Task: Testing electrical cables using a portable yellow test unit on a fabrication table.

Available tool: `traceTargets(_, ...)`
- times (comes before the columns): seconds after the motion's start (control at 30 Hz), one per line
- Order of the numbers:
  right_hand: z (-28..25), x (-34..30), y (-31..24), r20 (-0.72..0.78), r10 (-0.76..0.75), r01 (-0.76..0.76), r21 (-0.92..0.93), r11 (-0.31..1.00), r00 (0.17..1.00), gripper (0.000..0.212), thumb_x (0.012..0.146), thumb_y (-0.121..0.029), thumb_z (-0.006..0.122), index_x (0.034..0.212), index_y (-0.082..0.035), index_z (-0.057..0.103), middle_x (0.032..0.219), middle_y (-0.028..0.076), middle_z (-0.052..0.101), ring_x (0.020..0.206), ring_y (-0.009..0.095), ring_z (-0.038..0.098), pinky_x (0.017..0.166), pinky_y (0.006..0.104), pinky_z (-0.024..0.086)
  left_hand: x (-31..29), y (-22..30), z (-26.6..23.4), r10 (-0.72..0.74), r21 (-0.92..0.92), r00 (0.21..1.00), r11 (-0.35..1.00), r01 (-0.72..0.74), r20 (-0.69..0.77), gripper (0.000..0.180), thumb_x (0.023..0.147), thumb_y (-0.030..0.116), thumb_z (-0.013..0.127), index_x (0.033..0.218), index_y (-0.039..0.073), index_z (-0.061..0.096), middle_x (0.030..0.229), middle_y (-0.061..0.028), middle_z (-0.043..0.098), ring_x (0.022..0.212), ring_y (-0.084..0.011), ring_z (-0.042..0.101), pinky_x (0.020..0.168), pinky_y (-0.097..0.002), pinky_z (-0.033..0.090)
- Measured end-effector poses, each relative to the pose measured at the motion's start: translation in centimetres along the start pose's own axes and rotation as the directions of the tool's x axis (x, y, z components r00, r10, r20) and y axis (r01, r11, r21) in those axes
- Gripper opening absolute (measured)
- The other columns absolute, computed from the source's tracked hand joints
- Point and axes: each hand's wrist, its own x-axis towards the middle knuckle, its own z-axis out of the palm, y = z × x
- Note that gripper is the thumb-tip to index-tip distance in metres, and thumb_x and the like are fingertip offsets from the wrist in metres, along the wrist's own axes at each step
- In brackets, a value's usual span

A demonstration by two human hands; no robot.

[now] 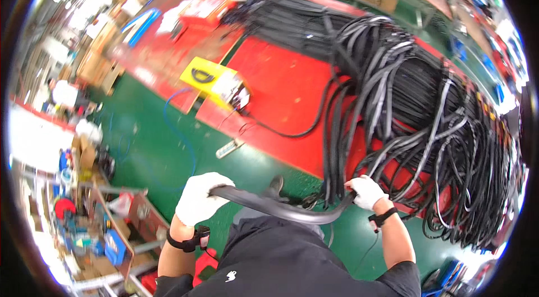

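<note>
My left hand [201, 198], in a white glove, is wrapped round one end of a thick bundle of black cables [281, 210]. The bundle sags in front of my waist, over to my right hand [366, 192]. That hand, gloved in white too, has its fingers closed on the bundle beside the red table's near edge. From there several black strands [336, 145] run up onto the tabletop. A large heap of black and grey cables [404, 89] covers the table's right side and hangs over its near edge. Each wrist wears a black strap with a small device.
The red table [275, 80] bears a yellow boxed machine [212, 80] with a black lead. A white power strip [229, 148] lies by the near edge. A blue hose [178, 123] trails over the green floor. At left stand a cluttered shelf unit [120, 218] and cardboard boxes [96, 64].
</note>
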Motion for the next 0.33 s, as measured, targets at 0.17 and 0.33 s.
traceTargets(0.17,-2.5,8.7,-3.4,-0.080,0.182,-0.164,0.184,0.969,0.980,0.027,0.097,-0.012,0.070,0.122,-0.007,0.079,0.113,0.017,0.079,0.107,0.038,0.077,0.097,0.0455,0.061,-3.7,-7.3,2.8,-0.013,0.171,0.987,0.984,0.041,-0.162,0.026,0.079,0.002,0.083,0.103,0.013,0.081,0.089,-0.0109,0.074,0.081,-0.0333,0.074,0.073,-0.0412,0.057)
traceTargets(0.33,-4.0,26.0,-12.9,-0.143,0.192,-0.121,0.396,0.910,0.971,0.027,0.105,-0.025,0.075,0.125,-0.007,0.080,0.109,0.016,0.079,0.097,0.033,0.077,0.093,0.0433,0.060,-1.4,-16.6,3.2,0.011,0.381,0.995,0.924,0.027,-0.098,0.026,0.083,0.014,0.086,0.108,0.016,0.081,0.090,-0.0123,0.072,0.086,-0.0347,0.074,0.076,-0.0464,0.058)
